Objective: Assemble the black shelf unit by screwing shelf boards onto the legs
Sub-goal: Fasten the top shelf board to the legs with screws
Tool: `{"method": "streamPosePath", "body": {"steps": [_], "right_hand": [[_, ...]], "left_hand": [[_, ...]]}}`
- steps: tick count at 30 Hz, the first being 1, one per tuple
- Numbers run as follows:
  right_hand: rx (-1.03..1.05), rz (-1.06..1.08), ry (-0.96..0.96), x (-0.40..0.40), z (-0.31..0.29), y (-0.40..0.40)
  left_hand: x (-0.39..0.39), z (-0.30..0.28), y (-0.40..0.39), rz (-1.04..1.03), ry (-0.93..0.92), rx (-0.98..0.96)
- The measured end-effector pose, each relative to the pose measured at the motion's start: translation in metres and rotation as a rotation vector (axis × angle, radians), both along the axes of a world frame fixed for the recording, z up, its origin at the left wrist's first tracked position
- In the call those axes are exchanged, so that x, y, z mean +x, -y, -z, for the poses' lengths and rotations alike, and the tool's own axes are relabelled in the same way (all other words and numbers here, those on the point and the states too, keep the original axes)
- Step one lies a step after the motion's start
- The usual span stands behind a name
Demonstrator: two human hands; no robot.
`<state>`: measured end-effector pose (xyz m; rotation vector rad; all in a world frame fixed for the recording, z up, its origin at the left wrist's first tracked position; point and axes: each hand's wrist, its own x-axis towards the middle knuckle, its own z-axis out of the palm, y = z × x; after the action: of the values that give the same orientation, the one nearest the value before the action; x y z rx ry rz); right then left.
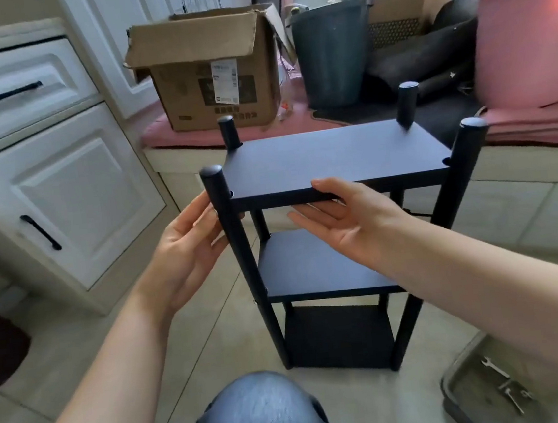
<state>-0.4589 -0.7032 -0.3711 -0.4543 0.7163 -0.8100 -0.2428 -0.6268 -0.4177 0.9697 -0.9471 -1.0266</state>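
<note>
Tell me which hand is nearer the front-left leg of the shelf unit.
Left. The left hand touches the front-left leg just below the top board; the right hand sits to the leg's right, at that board's front edge.

One black shelf unit (335,239) is standing on the floor, showing three shelf boards (334,157) and four legs (227,223). Behind the unit, one cardboard box (211,70), one grey bin (331,54) and one pink tub (528,40) are sitting. To the unit's right, one tray (460,378) is holding two small wrenches (494,369).
</note>
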Motion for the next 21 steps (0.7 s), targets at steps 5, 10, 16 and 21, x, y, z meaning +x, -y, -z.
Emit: {"method": "streamPosePath", "body": {"steps": [5, 10, 16, 21], "right_hand": [[-0.043, -0.042, -0.011, -0.002, 0.002, 0.002], [-0.059, -0.050, -0.016, -0.004, 0.003, -0.001], [-0.084, -0.016, -0.011, -0.009, 0.005, -0.010], [-0.111, 0.020, -0.010, -0.016, 0.005, -0.021]], "left_hand": [[-0.004, 0.001, 0.003, -0.037, -0.019, 0.001], [-0.012, 0.003, 0.002, -0.077, -0.024, -0.004], [-0.031, 0.009, -0.004, -0.138, 0.007, -0.060], [-0.041, 0.012, -0.011, -0.146, 0.010, -0.070]]}}
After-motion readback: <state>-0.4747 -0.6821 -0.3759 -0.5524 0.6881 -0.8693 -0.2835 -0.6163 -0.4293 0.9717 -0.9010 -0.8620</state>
